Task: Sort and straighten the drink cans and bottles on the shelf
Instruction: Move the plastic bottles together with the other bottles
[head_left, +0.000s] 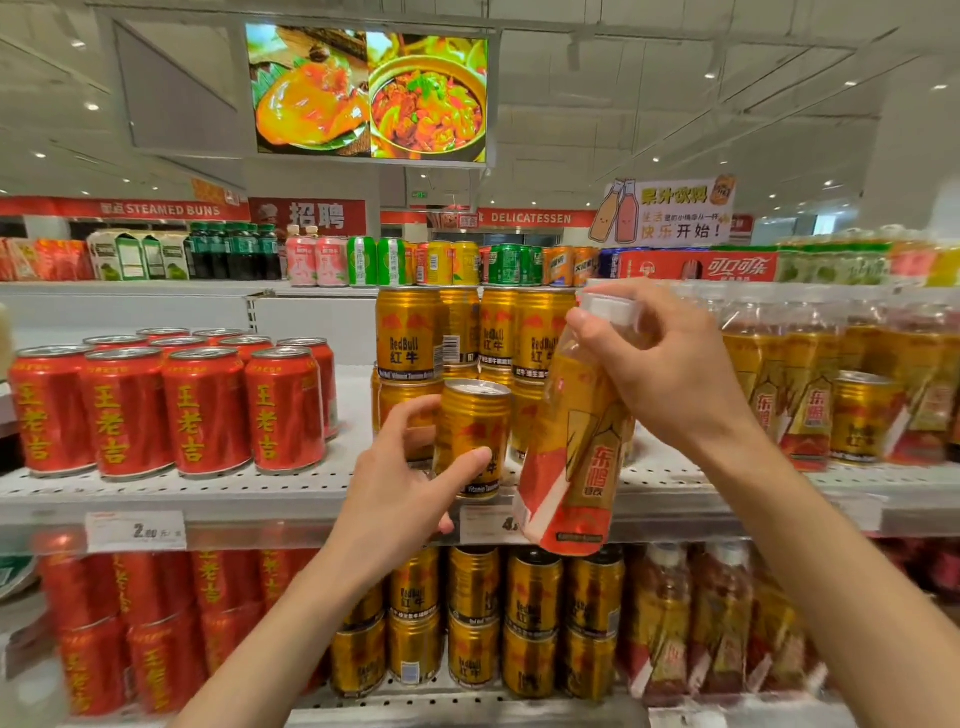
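My left hand (410, 483) grips a gold Red Bull can (471, 436) that stands upright at the front of the middle shelf (311, 501). My right hand (670, 364) holds a yellow and red drink bottle (576, 457) by its white cap end, tilted and lifted in front of the shelf edge. Behind them are stacked gold Red Bull cans (457, 332). More bottles of the same kind (789, 374) stand to the right, with one gold can (862, 415) among them.
Red cans (161, 405) fill the left of the middle shelf. The lower shelf holds red cans (145, 623), gold cans (493, 623) and bottles (717, 618). Mixed drinks (395, 262) line the top shelf. A price tag (136, 531) sits on the shelf rail.
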